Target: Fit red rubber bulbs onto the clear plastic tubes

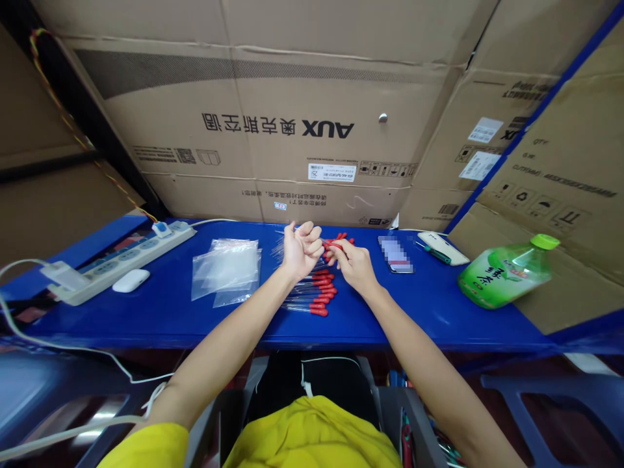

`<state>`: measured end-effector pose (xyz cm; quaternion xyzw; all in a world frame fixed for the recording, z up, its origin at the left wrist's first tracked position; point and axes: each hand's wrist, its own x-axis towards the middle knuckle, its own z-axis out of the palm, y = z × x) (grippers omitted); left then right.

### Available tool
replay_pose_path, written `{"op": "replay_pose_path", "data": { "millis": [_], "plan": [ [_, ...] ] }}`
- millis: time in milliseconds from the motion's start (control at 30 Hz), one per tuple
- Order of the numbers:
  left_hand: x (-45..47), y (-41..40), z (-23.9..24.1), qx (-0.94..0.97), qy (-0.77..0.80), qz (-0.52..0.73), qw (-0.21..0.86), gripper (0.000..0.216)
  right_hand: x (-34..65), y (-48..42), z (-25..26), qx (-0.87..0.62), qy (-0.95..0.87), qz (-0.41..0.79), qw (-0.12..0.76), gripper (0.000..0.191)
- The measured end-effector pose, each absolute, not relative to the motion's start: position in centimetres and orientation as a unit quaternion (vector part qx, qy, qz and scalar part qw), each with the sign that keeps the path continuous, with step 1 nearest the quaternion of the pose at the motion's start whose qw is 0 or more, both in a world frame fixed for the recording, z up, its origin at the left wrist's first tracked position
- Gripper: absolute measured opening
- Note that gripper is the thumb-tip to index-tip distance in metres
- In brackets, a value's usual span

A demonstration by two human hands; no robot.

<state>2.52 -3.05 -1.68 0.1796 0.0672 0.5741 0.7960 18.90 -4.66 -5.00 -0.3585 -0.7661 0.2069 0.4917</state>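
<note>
Glass droppers with red rubber bulbs (319, 312) lie in a loose row on the blue table, bulbs to the right and thin clear tubes to the left. Above them, my left hand (301, 250) is closed with its palm turned up and its fingers curled around the clear tube of one dropper. My right hand (355, 263) pinches that dropper's red bulb (333, 245) between thumb and fingers, just right of the left hand. More droppers lie behind both hands and are partly hidden. A stack of clear plastic zip bags (227, 266) rests left of the droppers.
A power strip (121, 260) with plugged-in cables and a white earphone case (130, 280) lie at left. Toward the right are a phone (396, 254), a green-handled screwdriver (437, 253), a white device (446, 247) and a green tea bottle (507, 273). Cardboard walls (273, 156) enclose the table (414, 318).
</note>
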Motion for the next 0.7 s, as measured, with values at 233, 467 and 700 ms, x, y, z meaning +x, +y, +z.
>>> {"op": "replay_pose_path", "data": {
  "millis": [233, 467, 700],
  "plan": [
    [2.75, -3.39, -1.44, 0.159, 0.067, 0.572, 0.802, 0.041, 19.05, -5.13, -4.67, -0.371, -0.773, 0.191, 0.478, 0.033],
    [2.89, -3.54, -1.53, 0.180, 0.059, 0.567, 0.801, 0.040, 19.03, -5.12, -4.78, -0.375, -0.770, 0.183, 0.482, 0.031],
    [2.89, -3.58, -1.22, 0.184, 0.060, 0.575, 0.795, 0.041, 18.84, -5.27, -4.62, -0.366, -0.770, 0.171, 0.495, 0.030]
  ]
}}
